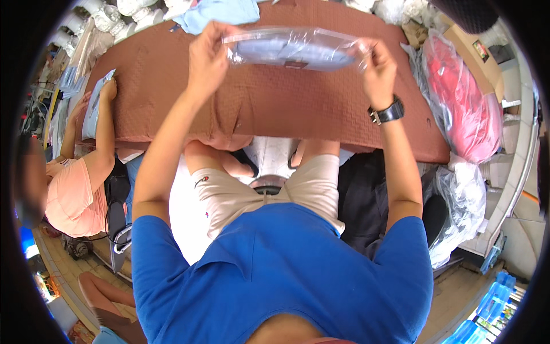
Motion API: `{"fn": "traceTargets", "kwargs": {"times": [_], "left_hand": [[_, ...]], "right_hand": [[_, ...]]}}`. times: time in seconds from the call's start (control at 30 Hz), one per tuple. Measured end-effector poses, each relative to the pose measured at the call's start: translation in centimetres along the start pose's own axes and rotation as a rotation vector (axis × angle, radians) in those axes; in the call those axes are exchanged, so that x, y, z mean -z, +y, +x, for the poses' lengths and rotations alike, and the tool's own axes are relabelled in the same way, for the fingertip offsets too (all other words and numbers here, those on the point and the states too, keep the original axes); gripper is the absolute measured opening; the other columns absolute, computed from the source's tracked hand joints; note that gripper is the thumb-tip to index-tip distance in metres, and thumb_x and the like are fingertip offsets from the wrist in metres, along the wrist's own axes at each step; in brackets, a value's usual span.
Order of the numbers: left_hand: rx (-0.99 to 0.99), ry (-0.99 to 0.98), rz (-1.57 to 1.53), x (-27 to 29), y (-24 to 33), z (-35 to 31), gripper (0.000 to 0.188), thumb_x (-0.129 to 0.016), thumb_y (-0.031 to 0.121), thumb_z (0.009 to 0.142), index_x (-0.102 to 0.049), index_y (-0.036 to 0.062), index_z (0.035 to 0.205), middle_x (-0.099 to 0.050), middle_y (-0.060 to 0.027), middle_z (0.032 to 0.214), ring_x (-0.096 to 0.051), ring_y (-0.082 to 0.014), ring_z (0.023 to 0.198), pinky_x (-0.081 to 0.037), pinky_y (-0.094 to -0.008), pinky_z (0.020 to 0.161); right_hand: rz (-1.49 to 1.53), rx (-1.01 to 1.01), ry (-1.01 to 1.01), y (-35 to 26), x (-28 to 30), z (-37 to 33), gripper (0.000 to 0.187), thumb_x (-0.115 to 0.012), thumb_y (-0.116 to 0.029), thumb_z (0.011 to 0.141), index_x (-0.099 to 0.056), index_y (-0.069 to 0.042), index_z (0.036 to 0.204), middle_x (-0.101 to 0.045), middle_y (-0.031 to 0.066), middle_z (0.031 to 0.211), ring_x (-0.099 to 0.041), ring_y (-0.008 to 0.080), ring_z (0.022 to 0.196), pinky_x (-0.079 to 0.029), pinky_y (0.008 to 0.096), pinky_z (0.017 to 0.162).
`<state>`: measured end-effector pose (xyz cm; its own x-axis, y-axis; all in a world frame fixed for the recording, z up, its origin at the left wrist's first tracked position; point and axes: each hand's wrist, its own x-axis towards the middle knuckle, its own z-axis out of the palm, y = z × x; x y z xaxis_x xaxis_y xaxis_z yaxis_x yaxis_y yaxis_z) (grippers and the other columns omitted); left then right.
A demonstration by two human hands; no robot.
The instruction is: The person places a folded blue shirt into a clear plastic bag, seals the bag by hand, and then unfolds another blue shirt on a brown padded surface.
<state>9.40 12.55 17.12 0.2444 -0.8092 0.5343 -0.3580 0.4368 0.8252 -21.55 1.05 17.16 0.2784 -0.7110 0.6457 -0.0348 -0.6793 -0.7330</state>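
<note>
Both my hands hold up a clear plastic bag (321, 35) above the table, one at each end. Inside it lies a folded light-blue garment (258, 50) with a small dark patch at its lower edge. My left hand (211, 57) pinches the bag's left end, fingers closed on the film. At the other end my right hand (379, 71), with a black watch on the wrist, grips a bunched corner of the plastic. The bag is slightly smeared by motion.
A brown cloth covers the table (309, 109). Another light-blue garment (220, 14) lies at its far edge. On the left, a co-worker in a peach shirt (77, 198) handles a folded blue piece (94, 109). At right are a plastic-wrapped red bundle (464, 97) and a cardboard box (472, 57).
</note>
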Motion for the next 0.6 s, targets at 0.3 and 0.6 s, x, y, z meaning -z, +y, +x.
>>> {"fn": "traceTargets", "kwargs": {"times": [0.3,0.6], "left_hand": [[0.001,-0.072,0.068,2.6,5.7,10.5,0.026,-0.061,0.020,0.102,-0.054,0.0033,0.121,-0.064,-0.0087,0.116,-0.061,-0.0155,0.105,-0.049,-0.0321,0.094],[-0.045,-0.078,-0.062,1.4,3.4,13.6,0.005,-0.062,0.003,0.099,-0.063,0.0011,0.103,-0.075,-0.0096,0.100,-0.072,-0.0169,0.101,-0.054,-0.0290,0.090]], "right_hand": [[0.032,0.117,-0.050,-5.7,2.1,11.2,0.020,-0.063,-0.016,0.102,-0.070,0.001,0.109,-0.074,0.0052,0.092,-0.067,0.0099,0.080,-0.054,0.0248,0.075],[0.133,-0.008,-0.161,0.1,2.2,14.5,0.021,-0.064,-0.020,0.102,-0.070,0.000,0.104,-0.072,0.0024,0.085,-0.064,0.0086,0.075,-0.052,0.0246,0.074]]}}
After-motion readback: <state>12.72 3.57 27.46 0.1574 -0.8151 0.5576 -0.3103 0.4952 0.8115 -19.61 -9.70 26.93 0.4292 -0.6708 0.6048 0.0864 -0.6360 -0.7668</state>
